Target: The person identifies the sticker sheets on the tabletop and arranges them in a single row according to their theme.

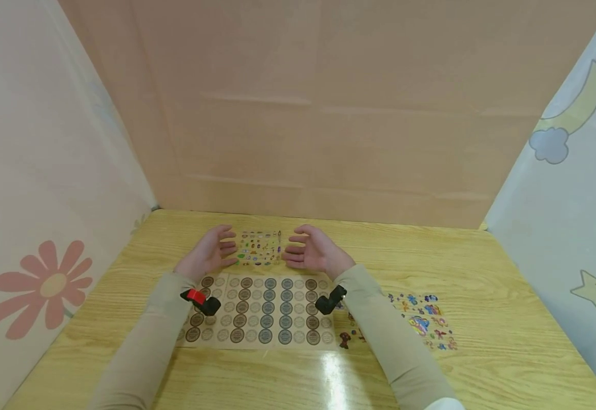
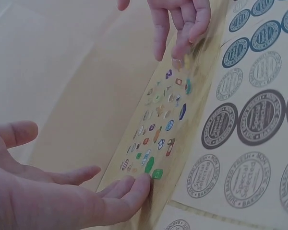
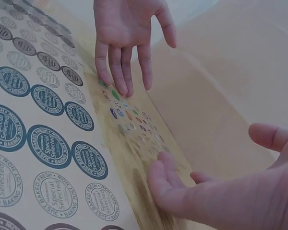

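A clear sticker sheet (image 1: 259, 248) with small colourful pictures lies at the back of the table, between both hands. My left hand (image 1: 212, 251) is at its left edge, palm turned inward, fingers spread and slightly bent. My right hand (image 1: 315, 250) mirrors it at the right edge. Nothing is held in either hand. In the left wrist view, the left fingertips (image 2: 143, 184) come close to the sheet's near corner; whether they touch it I cannot tell. Nearer to me lie paper sheets of round label stickers (image 1: 257, 310), printed "Special Selected", partly under the left forearm.
More clear sticker sheets with colourful figures (image 1: 421, 324) lie at the right, partly hidden by the right forearm. The wooden table (image 1: 503, 341) meets a tan backdrop (image 1: 318, 142) behind and printed side walls. Light glares on the table's front middle.
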Demonstrator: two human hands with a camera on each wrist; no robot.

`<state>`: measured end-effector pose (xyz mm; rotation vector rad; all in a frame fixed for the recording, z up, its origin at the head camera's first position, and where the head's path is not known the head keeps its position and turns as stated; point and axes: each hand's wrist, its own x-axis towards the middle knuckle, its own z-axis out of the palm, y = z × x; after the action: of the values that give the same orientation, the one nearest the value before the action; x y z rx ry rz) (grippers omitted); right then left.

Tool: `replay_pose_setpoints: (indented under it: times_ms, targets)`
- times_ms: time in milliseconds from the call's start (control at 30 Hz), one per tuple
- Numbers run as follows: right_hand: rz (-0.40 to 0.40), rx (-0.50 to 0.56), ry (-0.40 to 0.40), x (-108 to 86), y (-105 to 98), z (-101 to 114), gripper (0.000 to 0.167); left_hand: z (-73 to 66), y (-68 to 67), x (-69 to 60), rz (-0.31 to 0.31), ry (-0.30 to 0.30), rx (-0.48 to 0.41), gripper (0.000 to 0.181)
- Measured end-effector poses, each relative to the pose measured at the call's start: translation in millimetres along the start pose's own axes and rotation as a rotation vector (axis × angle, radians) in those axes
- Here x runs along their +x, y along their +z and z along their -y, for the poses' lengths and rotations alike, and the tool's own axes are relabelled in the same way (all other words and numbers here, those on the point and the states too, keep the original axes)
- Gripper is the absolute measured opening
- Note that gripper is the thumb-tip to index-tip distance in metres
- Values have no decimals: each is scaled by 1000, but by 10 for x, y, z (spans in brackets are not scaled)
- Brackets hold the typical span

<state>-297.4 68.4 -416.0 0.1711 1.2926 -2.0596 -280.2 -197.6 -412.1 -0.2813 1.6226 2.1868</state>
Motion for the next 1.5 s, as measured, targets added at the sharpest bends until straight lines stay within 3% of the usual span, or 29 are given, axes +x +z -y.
replay_pose_setpoints:
  times_ms: [267,533,667,867,1000,1200,1333,1500]
  targets:
    - [-76,-203,-42,60,53,-85,41,59,83,-3,75,-26,-77,63]
    - [-80,-253,-92,21,56,-145,58,127,160,56,119,-21,-73,62]
    - [-73,-270,-127,-77,3,-109,48,163,232,38,125,18,-3,57]
    - [-58,-301,-187,-342,-83,-29,46,229,462,-67,89,89,165,52]
    - [-55,-301,-212,-561,-158,-12,53,294,666,-123,119,125,160,49]
    - [22,-360,-251,-926,-337,10,49,387,988,-252,198,150,65,37]
    - [40,-364,-274,-1178,-477,17,51,460,1169,-331,211,175,118,36]
    - [-15,-345,-283,-1489,-602,-12,59,554,1342,-422,217,169,148,35]
